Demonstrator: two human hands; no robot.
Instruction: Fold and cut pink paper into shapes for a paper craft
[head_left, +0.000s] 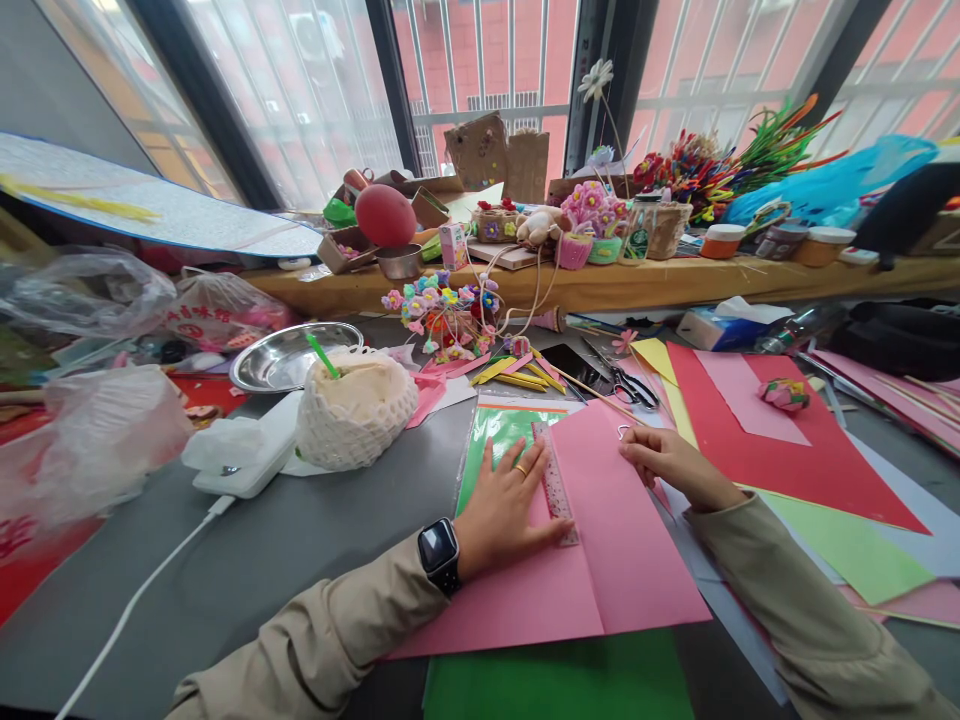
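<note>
A folded sheet of pink paper [637, 560] lies opened out, with a crease down its middle. My left hand [506, 505], fingers spread, presses flat on its left part and on a patterned clear ruler [556, 490] beside the crease. My right hand [667, 462] is closed in a pinch above the right part of the sheet. A small white loop [623, 431] shows at its fingertips; what they grip is unclear. A thin wooden stick [596, 393] runs up to this hand from the upper left. Beneath the pink sheet is a green sheet [555, 675].
Scissors [630, 385], a dark phone [574, 368] and yellow paper strips [521, 375] lie beyond the paper. Red paper [847, 470] is on the right. A net-wrapped coconut [356, 410] and white power strip [251, 455] stand left. Crafts crowd the wooden ledge [622, 285].
</note>
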